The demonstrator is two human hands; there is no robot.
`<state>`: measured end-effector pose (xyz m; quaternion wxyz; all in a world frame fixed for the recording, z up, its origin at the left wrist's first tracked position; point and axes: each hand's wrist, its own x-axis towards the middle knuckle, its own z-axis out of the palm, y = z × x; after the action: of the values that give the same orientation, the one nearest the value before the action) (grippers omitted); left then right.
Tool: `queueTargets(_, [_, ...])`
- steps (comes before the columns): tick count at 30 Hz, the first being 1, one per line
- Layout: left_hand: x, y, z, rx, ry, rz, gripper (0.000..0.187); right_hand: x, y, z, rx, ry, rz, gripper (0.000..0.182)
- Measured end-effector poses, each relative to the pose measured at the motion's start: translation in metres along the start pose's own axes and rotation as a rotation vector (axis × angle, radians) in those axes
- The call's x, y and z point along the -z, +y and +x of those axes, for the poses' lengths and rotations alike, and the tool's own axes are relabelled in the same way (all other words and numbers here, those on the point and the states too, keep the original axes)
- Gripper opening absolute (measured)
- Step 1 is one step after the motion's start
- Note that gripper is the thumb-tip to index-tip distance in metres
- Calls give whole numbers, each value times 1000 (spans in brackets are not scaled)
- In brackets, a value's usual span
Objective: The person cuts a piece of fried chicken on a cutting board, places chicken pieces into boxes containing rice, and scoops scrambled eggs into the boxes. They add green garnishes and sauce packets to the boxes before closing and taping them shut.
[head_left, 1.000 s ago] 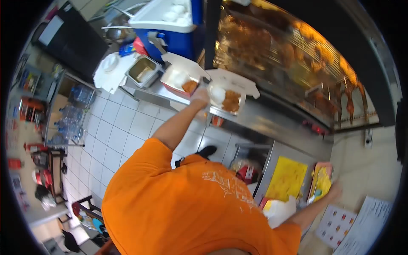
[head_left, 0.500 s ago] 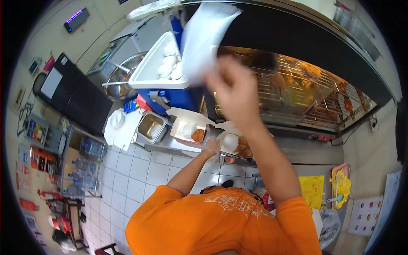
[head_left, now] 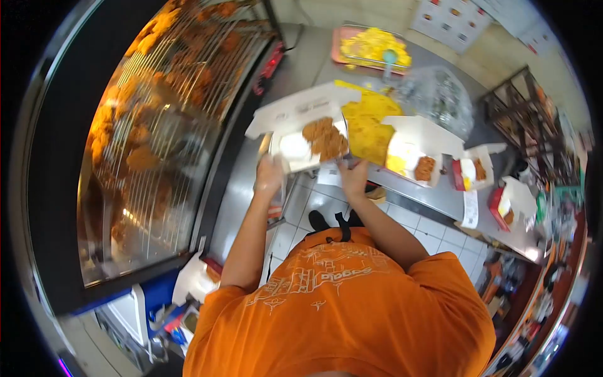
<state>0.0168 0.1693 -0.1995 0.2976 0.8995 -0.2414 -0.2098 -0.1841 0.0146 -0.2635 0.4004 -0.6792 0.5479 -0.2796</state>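
In front of me both hands hold an open takeout box [head_left: 295, 163], its lid folded back. Inside it a white rounded mound [head_left: 294, 147], which looks like rice, sits beside pieces of fried chicken [head_left: 325, 139]. My left hand [head_left: 270, 174] grips the left near corner. At the right near corner my right hand [head_left: 354, 178] has its fingers closed on the edge. The box is just left of a yellow-stained board [head_left: 367, 125] on the counter.
More open boxes stand to the right: a larger box [head_left: 411, 160], a smaller box [head_left: 472, 169] and a red-sided box [head_left: 502, 204]. A tray [head_left: 339, 53] of yellow food and a plastic bag [head_left: 440, 103] are behind. A heated display case [head_left: 151, 138] stands left.
My view has turned right. The white sheet is out of my right hand, and both hands now hold a box of chicken, which was on the counter by the display case.
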Motion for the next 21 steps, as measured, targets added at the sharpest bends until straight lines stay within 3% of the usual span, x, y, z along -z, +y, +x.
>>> queueTargets(2, [-30, 55, 41, -86, 83, -8, 34, -1, 4, 3, -15, 20, 51, 54])
queueTargets(4, [-48, 81, 63, -197, -25, 158, 34, -11, 0, 5, -127, 27, 416, 53])
queueTargets(6, [-62, 90, 81, -277, -27, 267, 35, -8, -3, 4, 171, 83, 227, 52])
queueTargets(8, [-75, 78, 101, -323, 68, 328, 37, 103, -82, -5, 530, -76, 43, 43])
queueTargets(10, [-77, 69, 111, -293, 22, 236, 42, 201, -125, 40, 526, -332, 55, 34])
queueTargets(11, [-76, 65, 112, -273, 2, 194, 45, 225, -105, 100, 618, -220, 119, 22])
queueTargets(13, [-64, 77, 107, -218, -48, 258, 49, 277, -107, 215, 491, -194, -339, 14])
queueTargets(14, [-58, 87, 103, -190, -67, 288, 51, 285, -85, 268, 499, -302, -657, 19])
queueTargets(16, [-49, 99, 94, -168, -90, 306, 45, 259, -8, 349, 804, -389, -961, 20])
queueTargets(19, [-35, 76, 89, -184, -47, 378, 45, 241, 12, 375, 1135, -374, -1168, 21])
queueTargets(20, [-32, 66, 83, -196, -28, 411, 47, 239, 9, 382, 1067, -444, -1117, 20])
queueTargets(21, [-27, 69, 65, -81, 41, 268, 48, 240, 1, 387, 998, -525, -1063, 20])
